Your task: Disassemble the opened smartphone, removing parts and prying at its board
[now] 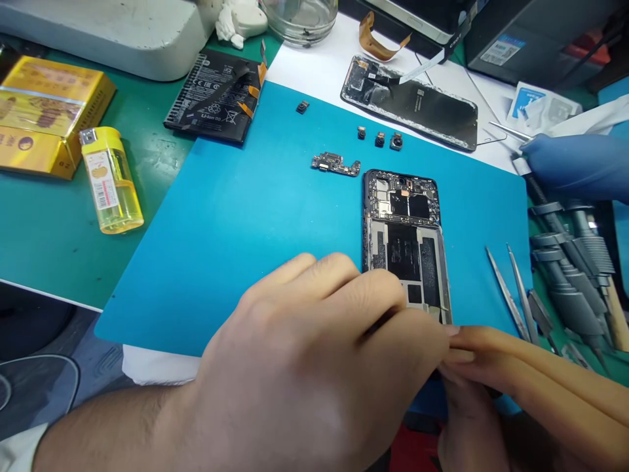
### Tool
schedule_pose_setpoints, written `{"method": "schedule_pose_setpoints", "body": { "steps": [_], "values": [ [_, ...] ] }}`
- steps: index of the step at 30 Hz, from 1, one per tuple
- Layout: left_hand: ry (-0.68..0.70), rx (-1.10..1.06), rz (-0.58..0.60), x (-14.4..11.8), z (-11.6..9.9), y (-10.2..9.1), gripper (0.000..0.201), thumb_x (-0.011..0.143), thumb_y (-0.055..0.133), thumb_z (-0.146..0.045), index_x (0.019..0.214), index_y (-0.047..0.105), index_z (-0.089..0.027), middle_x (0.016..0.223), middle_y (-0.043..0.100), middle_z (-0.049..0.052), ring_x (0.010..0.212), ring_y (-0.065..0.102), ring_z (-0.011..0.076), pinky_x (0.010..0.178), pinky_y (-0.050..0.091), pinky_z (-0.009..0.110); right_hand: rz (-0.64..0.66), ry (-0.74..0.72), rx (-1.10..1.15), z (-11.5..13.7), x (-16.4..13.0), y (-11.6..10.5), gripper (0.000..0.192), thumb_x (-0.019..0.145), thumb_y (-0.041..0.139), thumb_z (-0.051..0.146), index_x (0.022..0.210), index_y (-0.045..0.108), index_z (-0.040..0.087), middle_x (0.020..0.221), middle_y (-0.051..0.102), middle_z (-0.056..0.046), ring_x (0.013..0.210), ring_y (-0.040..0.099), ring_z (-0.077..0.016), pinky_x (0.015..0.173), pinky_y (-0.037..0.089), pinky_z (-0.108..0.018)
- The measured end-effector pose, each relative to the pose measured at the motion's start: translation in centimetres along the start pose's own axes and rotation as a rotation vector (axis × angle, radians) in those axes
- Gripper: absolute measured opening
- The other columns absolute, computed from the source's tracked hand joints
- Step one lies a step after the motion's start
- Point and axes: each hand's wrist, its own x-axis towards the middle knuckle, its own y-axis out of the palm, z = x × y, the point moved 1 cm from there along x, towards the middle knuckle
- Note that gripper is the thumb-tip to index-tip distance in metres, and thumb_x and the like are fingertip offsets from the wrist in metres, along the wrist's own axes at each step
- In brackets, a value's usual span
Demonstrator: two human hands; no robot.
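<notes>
A phone frame (pixel 405 246) with its circuit board showing at the top end lies on a blue mat (pixel 236 196). My left hand (pixel 314 354) reaches across the frame's lower end, fingers curled and closed, hiding that end. Against its fingertips press the fingers of my right hand (pixel 501 380), closed together at the lower right corner of the frame. Whatever is pinched between the hands is hidden. Above the frame are a small circuit board (pixel 335 164), three small camera modules (pixel 380 139) in a row and another camera module (pixel 302 107).
A battery (pixel 216 95), a lighter (pixel 112 180) and a yellow box (pixel 52 115) are at left. Behind the mat lies a phone screen panel (pixel 417 105). Tweezers (pixel 514 292) and grey tools (pixel 570 269) are at right, beside another person's blue-gloved hand (pixel 574 164).
</notes>
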Motion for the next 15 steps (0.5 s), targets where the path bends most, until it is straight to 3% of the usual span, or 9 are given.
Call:
{"method": "schedule_pose_setpoints", "body": {
  "steps": [2,4,6,11,15],
  "values": [
    [0.0,-0.009,0.028,0.1,0.1,-0.2,0.026,0.116,0.064,-0.027,0.095,0.077,-0.032,0.093,0.079,-0.007,0.076,0.058,0.018,0.062,0.04,0.042,-0.016,-0.017,0.011,0.0,0.1,0.1,0.018,0.104,0.088,0.024,0.116,0.085,0.038,0.104,0.084,0.004,0.089,0.084,-0.0178,0.078,0.072,-0.027],
    [-0.004,-0.014,0.074,0.1,0.1,-0.3,0.024,0.115,0.065,-0.023,0.097,0.08,-0.031,0.095,0.08,-0.007,0.077,0.057,0.018,0.063,0.038,0.042,-0.028,0.026,-0.01,0.1,0.4,0.4,0.015,0.101,0.093,0.038,0.114,0.086,0.039,0.101,0.082,0.0,0.091,0.085,-0.0269,0.068,0.073,-0.035],
    [-0.009,-0.013,0.087,0.1,0.1,-0.4,0.025,0.115,0.066,-0.022,0.097,0.081,-0.03,0.096,0.08,-0.008,0.077,0.057,0.018,0.063,0.038,0.043,-0.047,0.09,-0.014,0.3,0.8,0.7,0.025,0.095,0.096,0.05,0.116,0.087,0.039,0.1,0.081,-0.004,0.093,0.085,-0.0334,0.062,0.072,-0.04],
    [-0.01,0.012,0.072,-0.1,0.1,-0.3,0.023,0.113,0.067,-0.019,0.102,0.083,-0.03,0.099,0.08,-0.009,0.079,0.059,0.017,0.065,0.04,0.041,-0.056,0.149,0.053,0.9,1.4,1.2,0.034,0.092,0.097,0.057,0.12,0.089,0.04,0.106,0.079,-0.006,0.095,0.084,-0.0341,0.063,0.073,-0.039],
    [-0.017,-0.017,0.076,-0.3,0.3,-0.5,0.028,0.124,0.059,-0.033,0.107,0.081,-0.031,0.102,0.079,-0.01,0.085,0.06,0.0153,0.071,0.044,0.039,-0.057,0.121,0.076,1.0,0.7,0.7,0.037,0.094,0.098,0.045,0.129,0.089,0.041,0.112,0.08,-0.004,0.093,0.082,-0.0292,0.062,0.071,-0.034]
  ]
}}
